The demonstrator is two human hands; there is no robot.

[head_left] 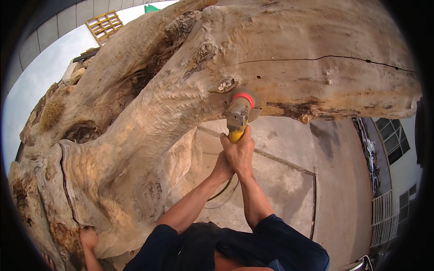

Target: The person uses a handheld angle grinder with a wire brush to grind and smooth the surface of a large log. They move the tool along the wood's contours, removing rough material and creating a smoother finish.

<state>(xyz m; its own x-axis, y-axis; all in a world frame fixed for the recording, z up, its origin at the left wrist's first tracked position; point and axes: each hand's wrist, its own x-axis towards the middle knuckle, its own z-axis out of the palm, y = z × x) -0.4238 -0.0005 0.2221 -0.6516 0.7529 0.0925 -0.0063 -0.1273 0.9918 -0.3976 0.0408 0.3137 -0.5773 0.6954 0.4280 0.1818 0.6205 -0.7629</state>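
Note:
An angle grinder (pixel 238 115) with a dusty grey head, a yellow body and a red-ringed disc meets the lower edge of a huge pale trunk (pixel 289 40). The disc looks blurred by spinning. My right hand (pixel 242 151) is wrapped round the yellow body. Close against it, my left hand (pixel 222 166) also grips the tool, its fingers partly hidden by the right hand. A knot (pixel 227 84) lies just above and left of the disc. Rippled wood stretches left of it.
A long crack (pixel 332 56) runs along the trunk. At lower left, another person's hand (pixel 89 237) touches the wood. A cord (pixel 220 192) hangs below my hands over the concrete floor (pixel 280 185). A wooden pallet (pixel 105 27) stands at upper left, a white metal rack (pixel 384 219) at right.

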